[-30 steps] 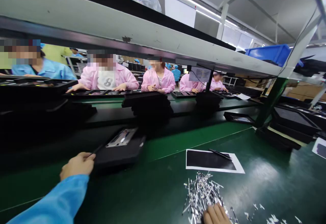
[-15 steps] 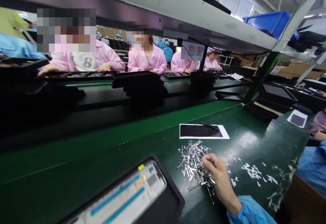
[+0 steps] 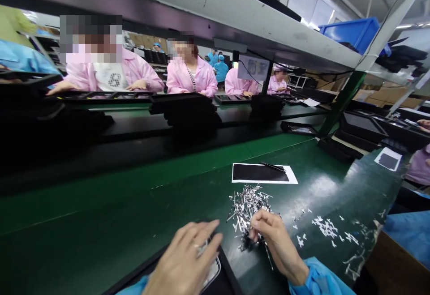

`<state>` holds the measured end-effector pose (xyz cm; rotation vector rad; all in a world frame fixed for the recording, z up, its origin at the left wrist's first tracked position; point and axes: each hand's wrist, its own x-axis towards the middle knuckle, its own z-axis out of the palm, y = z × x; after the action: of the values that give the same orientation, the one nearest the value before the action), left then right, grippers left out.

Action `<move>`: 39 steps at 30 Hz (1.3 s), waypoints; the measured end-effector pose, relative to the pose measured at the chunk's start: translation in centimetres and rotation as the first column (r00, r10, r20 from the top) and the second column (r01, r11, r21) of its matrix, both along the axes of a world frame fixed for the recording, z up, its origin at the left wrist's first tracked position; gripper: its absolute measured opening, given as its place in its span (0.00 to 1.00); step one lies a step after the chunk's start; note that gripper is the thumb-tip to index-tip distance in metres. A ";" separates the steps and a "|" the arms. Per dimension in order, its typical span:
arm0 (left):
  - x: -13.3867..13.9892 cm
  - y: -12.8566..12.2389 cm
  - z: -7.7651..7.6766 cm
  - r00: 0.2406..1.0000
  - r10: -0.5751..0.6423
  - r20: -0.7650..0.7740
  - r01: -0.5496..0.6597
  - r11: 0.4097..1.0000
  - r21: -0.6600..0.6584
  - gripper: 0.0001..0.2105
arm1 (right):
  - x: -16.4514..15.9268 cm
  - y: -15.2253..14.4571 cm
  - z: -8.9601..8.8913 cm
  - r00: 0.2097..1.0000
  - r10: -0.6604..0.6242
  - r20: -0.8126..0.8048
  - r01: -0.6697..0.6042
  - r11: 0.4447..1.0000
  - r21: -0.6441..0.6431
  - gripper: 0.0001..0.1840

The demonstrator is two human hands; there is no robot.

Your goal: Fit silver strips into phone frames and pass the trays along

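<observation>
Under your left hand (image 3: 184, 259), fingers spread, no grip seen: panel (image 3: 214, 272), likely stiff, fragile; take its edges. Tray (image 3: 230, 275) around it. At your right hand (image 3: 275, 240), fingers curled: strips (image 3: 247, 203), probably light, bendy; pinch one end. Blur hides whether you hold one.

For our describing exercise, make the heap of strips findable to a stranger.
On the green table, find the white-edged black sheet. Just nearer, by the right hand, lies the heap of tangled strips, denser than the white scraps farther right.
</observation>
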<state>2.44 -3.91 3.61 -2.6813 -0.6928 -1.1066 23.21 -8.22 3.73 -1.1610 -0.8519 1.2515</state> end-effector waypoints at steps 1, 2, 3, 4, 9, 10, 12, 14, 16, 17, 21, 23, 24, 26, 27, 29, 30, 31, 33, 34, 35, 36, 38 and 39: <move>2.2 0.0 0.4 0.999 -0.027 0.036 0.027 0.999 0.018 0.14 | -0.1 -0.1 0.0 1.000 0.024 -0.014 -0.024 1.000 -0.001 0.08; 4.0 0.0 0.7 0.997 -0.037 0.074 0.033 0.998 0.054 0.15 | -0.2 -0.1 0.0 0.999 0.042 -0.029 -0.042 0.999 0.003 0.08; 5.5 0.0 0.9 0.995 -0.064 0.073 0.057 0.994 0.094 0.16 | -0.3 -0.2 0.0 0.997 0.056 -0.045 -0.056 0.998 0.009 0.08; 6.5 0.1 1.0 0.995 -0.085 0.060 0.077 0.989 0.127 0.17 | -0.4 -0.2 0.0 0.996 0.065 -0.062 -0.064 0.998 0.015 0.08; 7.0 0.1 0.8 0.990 -0.139 0.005 0.137 0.984 0.113 0.18 | -0.6 -0.3 0.2 0.985 0.082 -0.150 -0.079 0.997 0.026 0.07; 6.8 0.1 0.8 0.988 -0.151 0.008 0.150 0.985 0.082 0.17 | -0.6 -0.3 0.2 0.983 0.088 -0.164 -0.085 0.996 0.025 0.07; 6.6 0.0 0.8 0.986 -0.167 0.017 0.167 0.986 -0.009 0.15 | -0.6 -0.3 0.3 0.978 0.100 -0.185 -0.097 0.995 0.026 0.08; 6.5 -0.2 1.1 0.984 -0.173 0.042 0.177 0.976 -0.128 0.12 | -0.7 -0.4 0.4 0.976 0.106 -0.191 -0.102 0.994 0.029 0.09; 6.6 -0.3 1.6 0.981 -0.177 0.074 0.190 0.950 -0.247 0.11 | -0.8 -0.4 0.4 0.979 0.100 -0.175 -0.096 0.995 0.034 0.11; 6.6 -0.4 1.8 0.980 -0.175 0.093 0.195 0.934 -0.301 0.11 | -0.8 -0.5 0.5 0.984 0.090 -0.157 -0.084 0.996 0.041 0.11; 6.6 -0.5 2.3 0.990 -0.088 0.108 0.134 0.827 -0.547 0.11 | -0.6 -0.8 0.5 0.998 0.034 -0.056 -0.029 0.996 0.085 0.07; 6.5 -0.5 2.4 0.994 -0.056 0.093 0.102 0.768 -0.632 0.11 | -0.5 -1.0 0.4 0.999 0.027 -0.021 -0.025 0.994 0.102 0.05; 6.5 -0.5 2.4 0.995 -0.050 0.091 0.097 0.754 -0.650 0.10 | -0.4 -1.0 0.4 1.000 0.028 -0.011 -0.027 0.994 0.106 0.05; 6.4 -0.4 2.5 0.993 -0.065 0.096 0.112 0.755 -0.647 0.10 | -0.4 -1.0 0.2 0.999 0.034 -0.011 -0.033 0.994 0.107 0.06; 6.3 -0.4 2.6 0.992 -0.076 0.097 0.121 0.765 -0.633 0.11 | -0.4 -0.9 0.2 0.999 0.039 -0.019 -0.037 0.994 0.105 0.06; 6.3 -0.4 2.7 0.991 -0.102 0.087 0.134 0.792 -0.596 0.11 | -0.6 -0.8 0.2 0.998 0.052 -0.042 -0.048 0.994 0.097 0.07; 6.2 -0.4 2.8 0.990 -0.114 0.080 0.139 0.807 -0.574 0.11 | -0.6 -0.8 0.2 0.997 0.058 -0.056 -0.052 0.994 0.093 0.07; 6.2 -0.4 2.9 0.990 -0.121 0.071 0.140 0.820 -0.555 0.11 | -0.7 -0.8 0.2 0.996 0.063 -0.070 -0.057 0.995 0.087 0.08; 6.2 -0.3 2.9 0.990 -0.132 0.055 0.141 0.837 -0.528 0.11 | -0.8 -0.7 0.4 0.992 0.074 -0.100 -0.067 0.995 0.073 0.08; 6.2 -0.3 2.8 0.989 -0.142 0.049 0.147 0.841 -0.521 0.11 | -0.8 -0.7 0.5 0.990 0.082 -0.114 -0.074 0.995 0.066 0.08; 6.1 -0.2 2.8 0.987 -0.153 0.049 0.156 0.842 -0.516 0.11 | -0.8 -0.7 0.6 0.988 0.091 -0.126 -0.084 0.995 0.059 0.07; 6.1 -0.2 2.8 0.985 -0.166 0.051 0.168 0.841 -0.514 0.11 | -0.8 -0.6 0.7 0.986 0.102 -0.135 -0.096 0.994 0.052 0.07; 6.0 -0.2 2.7 0.980 -0.190 0.061 0.194 0.834 -0.516 0.11 | -0.7 -0.6 0.7 0.982 0.126 -0.144 -0.121 0.992 0.042 0.07; 5.9 -0.3 2.6 0.979 -0.192 0.070 0.200 0.828 -0.524 0.11 | -0.7 -0.6 0.7 0.981 0.134 -0.141 -0.130 0.991 0.038 0.07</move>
<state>8.33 -4.16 6.23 -3.2795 -0.8450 -1.1097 22.47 -8.86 4.43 -0.9920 -0.8474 1.4092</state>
